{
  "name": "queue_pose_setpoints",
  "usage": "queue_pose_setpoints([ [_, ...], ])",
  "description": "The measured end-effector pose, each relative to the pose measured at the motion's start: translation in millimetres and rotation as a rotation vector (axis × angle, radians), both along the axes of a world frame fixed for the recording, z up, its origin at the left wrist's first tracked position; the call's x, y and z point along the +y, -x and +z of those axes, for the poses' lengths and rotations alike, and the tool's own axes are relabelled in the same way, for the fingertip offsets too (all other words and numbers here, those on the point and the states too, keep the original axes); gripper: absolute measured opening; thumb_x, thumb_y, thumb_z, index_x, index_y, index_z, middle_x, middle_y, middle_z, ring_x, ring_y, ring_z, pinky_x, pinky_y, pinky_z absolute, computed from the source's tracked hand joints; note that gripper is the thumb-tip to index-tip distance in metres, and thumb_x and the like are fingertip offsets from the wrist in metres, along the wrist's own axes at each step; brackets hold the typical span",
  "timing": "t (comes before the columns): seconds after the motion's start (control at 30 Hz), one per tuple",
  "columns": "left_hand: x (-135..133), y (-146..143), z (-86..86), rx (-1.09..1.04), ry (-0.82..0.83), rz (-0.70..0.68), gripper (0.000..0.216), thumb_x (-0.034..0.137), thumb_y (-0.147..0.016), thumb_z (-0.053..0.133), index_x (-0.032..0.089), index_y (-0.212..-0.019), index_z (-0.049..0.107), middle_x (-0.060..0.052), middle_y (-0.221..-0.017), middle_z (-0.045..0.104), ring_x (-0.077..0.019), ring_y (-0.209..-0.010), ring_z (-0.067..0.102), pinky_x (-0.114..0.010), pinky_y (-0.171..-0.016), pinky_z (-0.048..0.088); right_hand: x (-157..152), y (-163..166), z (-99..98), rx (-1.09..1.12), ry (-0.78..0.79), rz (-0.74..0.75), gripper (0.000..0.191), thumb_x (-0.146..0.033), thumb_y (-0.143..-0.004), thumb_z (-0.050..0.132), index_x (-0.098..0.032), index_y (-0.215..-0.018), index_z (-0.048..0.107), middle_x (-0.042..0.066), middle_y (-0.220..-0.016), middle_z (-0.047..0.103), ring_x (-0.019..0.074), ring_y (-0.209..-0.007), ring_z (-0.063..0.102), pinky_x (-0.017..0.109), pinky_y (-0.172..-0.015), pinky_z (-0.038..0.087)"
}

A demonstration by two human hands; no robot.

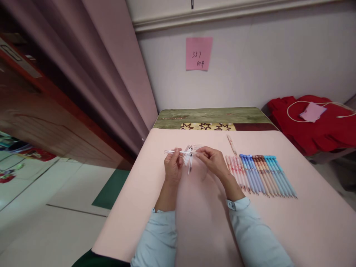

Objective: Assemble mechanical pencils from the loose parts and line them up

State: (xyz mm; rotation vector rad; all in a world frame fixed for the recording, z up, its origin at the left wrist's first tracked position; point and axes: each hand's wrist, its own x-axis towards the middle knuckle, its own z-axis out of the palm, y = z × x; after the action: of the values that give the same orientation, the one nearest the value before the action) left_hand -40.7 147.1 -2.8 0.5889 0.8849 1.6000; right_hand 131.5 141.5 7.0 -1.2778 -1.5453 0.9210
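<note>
Over the pink table [194, 226] my left hand [172, 167] and my right hand [213, 160] both pinch one thin clear pen refill [180, 152], held level between them. Just under it lies a small bunch of similar refills [188, 160] with dark tips. To the right of my right hand, several pens [261, 174] lie side by side in a row: pink, then blue, brown and light blue. One pale pen barrel [231, 144] lies apart, behind the row.
A red cloth [314, 129] with a white cable and a pink paper lies on a seat at the right. A pink sticky note [198, 53] hangs on the wall. A green patterned surface [211, 115] sits behind the table; curtain and wooden door stand left.
</note>
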Motion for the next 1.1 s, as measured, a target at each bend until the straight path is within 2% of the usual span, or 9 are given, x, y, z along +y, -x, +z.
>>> queue_pose_setpoints([
  [0.1, -1.4, -3.3, 0.5, 0.057, 0.002, -0.048, 0.032, 0.038, -0.068, 0.083, 0.012, -0.081, 0.069, 0.002, -0.064, 0.06, -0.0007, -0.041, 0.039, -0.017, -0.037, 0.024, -0.8, 4.8, 0.1, 0.003, -0.016, 0.021, 0.031, -0.048, -0.081, 0.067, -0.02, -0.093, 0.076, 0.003, -0.08, 0.072, 0.0151, -0.069, 0.059, 0.024, -0.065, 0.044],
  [0.23, -3.2, -7.3, -0.4, 0.169, 0.015, -0.093, 0.029, 0.035, -0.068, 0.084, 0.011, -0.069, 0.066, 0.004, -0.053, 0.053, -0.0007, -0.038, 0.035, -0.017, -0.037, 0.022, -1.3, 9.5, -0.6, -0.004, -0.033, 0.05, 0.026, -0.044, -0.08, 0.07, -0.021, -0.089, 0.076, 0.003, -0.082, 0.073, 0.0149, -0.069, 0.06, 0.024, -0.065, 0.044],
  [0.33, -2.6, -7.3, 0.4, 0.096, 0.005, -0.129, 0.028, 0.034, -0.072, 0.081, 0.012, -0.084, 0.07, 0.003, -0.06, 0.059, -0.0024, -0.043, 0.043, -0.016, -0.04, 0.03, 0.0, 11.1, -4.0, 0.123, 0.009, 0.053, 0.027, -0.044, -0.079, 0.07, -0.018, -0.088, 0.074, 0.003, -0.08, 0.072, 0.0153, -0.07, 0.062, 0.025, -0.065, 0.045],
  [0.43, 0.4, -3.5, 1.5, -0.112, -0.021, -0.118, 0.026, 0.03, -0.079, 0.076, 0.014, -0.099, 0.068, -0.003, -0.08, 0.069, -0.0072, -0.063, 0.061, -0.018, -0.059, 0.049, 1.8, 11.2, -7.8, 0.261, 0.046, 0.044, 0.031, -0.045, -0.078, 0.071, -0.017, -0.088, 0.072, 0.004, -0.079, 0.071, 0.0157, -0.07, 0.062, 0.025, -0.064, 0.047],
  [0.53, 4.0, 2.4, 0.3, -0.241, 0.012, -0.035, 0.011, 0.014, -0.083, 0.07, 0.013, -0.092, 0.065, -0.006, -0.091, 0.072, -0.0078, -0.074, 0.066, -0.02, -0.075, 0.053, 2.6, 9.7, -10.2, 0.277, 0.069, 0.067, 0.031, -0.046, -0.076, 0.073, -0.017, -0.086, 0.071, 0.003, -0.076, 0.069, 0.015, -0.067, 0.06, 0.025, -0.062, 0.046],
  [0.67, 5.3, 6.4, -2.9, -0.282, 0.042, -0.009, 0.005, 0.011, -0.085, 0.067, 0.012, -0.089, 0.063, -0.007, -0.093, 0.072, -0.0052, -0.067, 0.064, -0.016, -0.07, 0.052, 2.5, 6.9, -11.8, 0.178, 0.081, 0.081, 0.028, -0.044, -0.076, 0.073, -0.018, -0.085, 0.071, 0.002, -0.073, 0.068, 0.0142, -0.064, 0.058, 0.024, -0.059, 0.043],
  [0.87, 3.2, 4.1, -3.1, -0.217, -0.005, -0.039, 0.018, 0.02, -0.08, 0.075, 0.013, -0.092, 0.064, -0.007, -0.093, 0.072, -0.005, -0.062, 0.06, -0.016, -0.06, 0.05, 2.9, 5.9, -13.1, 0.124, 0.073, 0.072, 0.028, -0.045, -0.077, 0.071, -0.018, -0.085, 0.072, 0.001, -0.071, 0.067, 0.0142, -0.063, 0.057, 0.024, -0.058, 0.042],
  [1.1, 0.4, -2.8, -2.4, -0.013, -0.044, -0.049, 0.029, 0.028, -0.073, 0.08, 0.014, -0.089, 0.061, -0.005, -0.085, 0.071, -0.0065, -0.057, 0.059, -0.019, -0.054, 0.047, 2.2, 9.5, -9.8, 0.132, 0.069, 0.073, 0.026, -0.043, -0.076, 0.071, -0.018, -0.085, 0.07, 0.001, -0.073, 0.067, 0.014, -0.064, 0.058, 0.024, -0.059, 0.043],
])
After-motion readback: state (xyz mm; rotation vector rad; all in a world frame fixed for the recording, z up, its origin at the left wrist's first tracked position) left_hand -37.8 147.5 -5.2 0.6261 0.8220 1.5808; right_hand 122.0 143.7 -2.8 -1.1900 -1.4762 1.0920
